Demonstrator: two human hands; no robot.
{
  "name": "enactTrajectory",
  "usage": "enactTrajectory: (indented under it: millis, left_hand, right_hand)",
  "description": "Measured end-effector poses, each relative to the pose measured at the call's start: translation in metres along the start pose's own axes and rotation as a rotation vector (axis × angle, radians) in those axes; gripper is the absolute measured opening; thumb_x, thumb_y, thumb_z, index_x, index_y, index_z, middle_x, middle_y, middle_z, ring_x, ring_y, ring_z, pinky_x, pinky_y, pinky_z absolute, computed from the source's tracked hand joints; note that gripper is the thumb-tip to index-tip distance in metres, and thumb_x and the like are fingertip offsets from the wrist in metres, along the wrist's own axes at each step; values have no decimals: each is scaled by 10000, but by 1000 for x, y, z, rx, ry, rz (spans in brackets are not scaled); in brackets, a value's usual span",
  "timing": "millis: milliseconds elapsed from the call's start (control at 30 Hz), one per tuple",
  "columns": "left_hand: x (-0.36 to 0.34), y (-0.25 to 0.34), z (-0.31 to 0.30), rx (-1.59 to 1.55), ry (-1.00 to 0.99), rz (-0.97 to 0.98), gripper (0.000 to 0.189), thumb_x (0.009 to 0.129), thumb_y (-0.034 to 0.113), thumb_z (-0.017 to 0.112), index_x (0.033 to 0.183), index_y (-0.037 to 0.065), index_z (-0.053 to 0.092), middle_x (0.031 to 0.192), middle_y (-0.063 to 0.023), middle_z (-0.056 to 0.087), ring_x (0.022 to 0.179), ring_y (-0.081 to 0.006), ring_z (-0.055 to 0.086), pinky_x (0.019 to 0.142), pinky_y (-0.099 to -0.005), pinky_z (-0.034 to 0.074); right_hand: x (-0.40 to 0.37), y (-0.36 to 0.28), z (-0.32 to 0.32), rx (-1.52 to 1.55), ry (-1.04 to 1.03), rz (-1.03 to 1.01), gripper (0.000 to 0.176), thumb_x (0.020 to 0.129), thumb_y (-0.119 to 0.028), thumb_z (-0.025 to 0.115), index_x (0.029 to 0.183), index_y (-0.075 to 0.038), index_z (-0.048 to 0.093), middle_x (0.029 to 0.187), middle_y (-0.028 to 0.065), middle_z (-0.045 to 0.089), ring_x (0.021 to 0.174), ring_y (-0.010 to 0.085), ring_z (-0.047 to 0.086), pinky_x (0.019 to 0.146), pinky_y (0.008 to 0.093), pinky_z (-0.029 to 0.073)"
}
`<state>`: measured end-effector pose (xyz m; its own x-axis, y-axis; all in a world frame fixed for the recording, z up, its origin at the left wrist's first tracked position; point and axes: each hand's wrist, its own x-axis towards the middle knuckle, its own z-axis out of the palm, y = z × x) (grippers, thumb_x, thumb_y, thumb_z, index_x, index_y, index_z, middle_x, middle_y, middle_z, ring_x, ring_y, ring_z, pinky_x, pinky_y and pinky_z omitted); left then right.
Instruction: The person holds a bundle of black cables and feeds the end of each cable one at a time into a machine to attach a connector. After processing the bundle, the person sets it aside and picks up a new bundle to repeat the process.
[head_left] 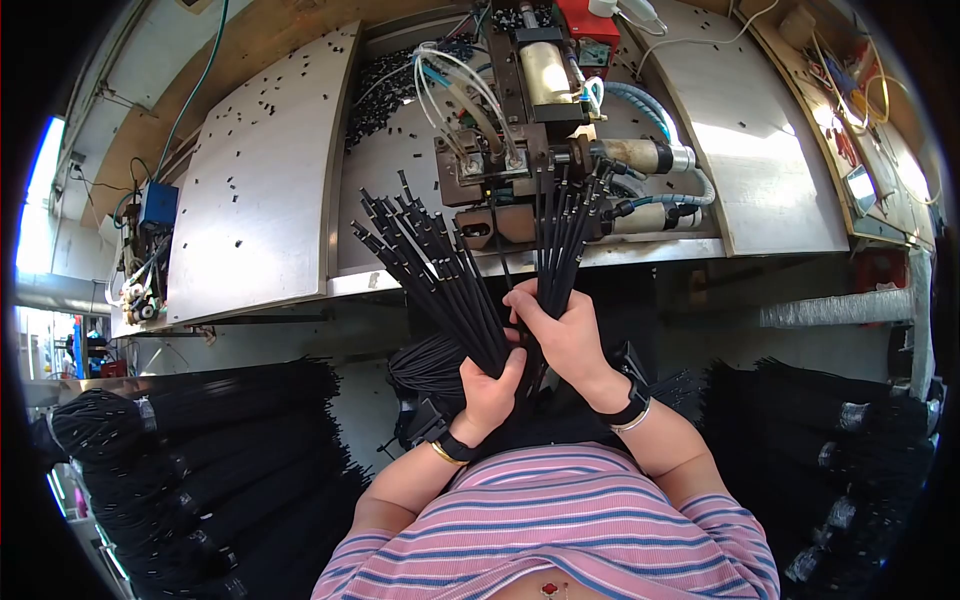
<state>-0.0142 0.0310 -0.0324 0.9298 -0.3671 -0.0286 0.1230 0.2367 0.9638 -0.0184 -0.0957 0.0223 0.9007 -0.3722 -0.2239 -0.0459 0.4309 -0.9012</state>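
Both hands clench black cable ties in front of a machine (530,130): the left hand (488,392) grips a fanned bundle (430,265), the right hand (562,335) holds ties (562,225) upright against it.

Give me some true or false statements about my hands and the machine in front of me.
1. Both the left hand and the right hand grip thin black rods. True.
2. The left hand's rods lie flat on a table. False: they fan upward and leftward.
3. The right hand's rods point up toward the grey metal machine. True.
4. Both wrists are bare. False: each wears a black wristband.
5. Small black pieces dot the curved steel panel. True.
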Motion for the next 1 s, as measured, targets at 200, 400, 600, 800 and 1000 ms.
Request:
enactTrajectory:
  millis: [200,400,600,800,1000]
  left_hand:
    - [1,-12,-6,-1,-15,-37,175,826,-26,592,1000,-15,593,911,-20,624,815,-79,566,739,-227,456]
    - [-3,-17,-7,17,-58,-67,177,827,-29,585,1004,-20,593,950,-37,627,854,-94,568,778,-241,452]
    - [2,6,3,25,-46,56,163,834,-29,576,996,-22,589,942,-36,621,854,-96,570,783,-239,451]
    - [12,12,4,35,-29,95,151,837,-29,573,988,-18,588,925,-32,617,852,-96,573,784,-238,452]
    - [23,17,-1,68,-11,69,137,848,-21,570,982,-11,591,919,-31,618,845,-93,573,779,-235,452]
  right_hand:
    - [3,-9,-8,-116,-110,48,121,857,-92,608,883,23,634,774,40,619,680,85,585,630,221,499]
    - [-3,-10,-18,-340,-211,67,127,834,-97,629,866,25,639,750,35,630,655,75,586,599,221,473]
    - [-19,1,-14,-172,-27,-209,96,847,-54,602,891,28,628,772,53,628,703,104,603,634,227,489]
    - [-7,-3,-3,-125,54,-262,89,847,-55,598,865,25,632,742,44,620,673,87,584,623,224,473]
    - [8,-5,4,-104,69,-171,112,853,-85,597,834,20,631,689,27,603,644,76,564,591,213,441]
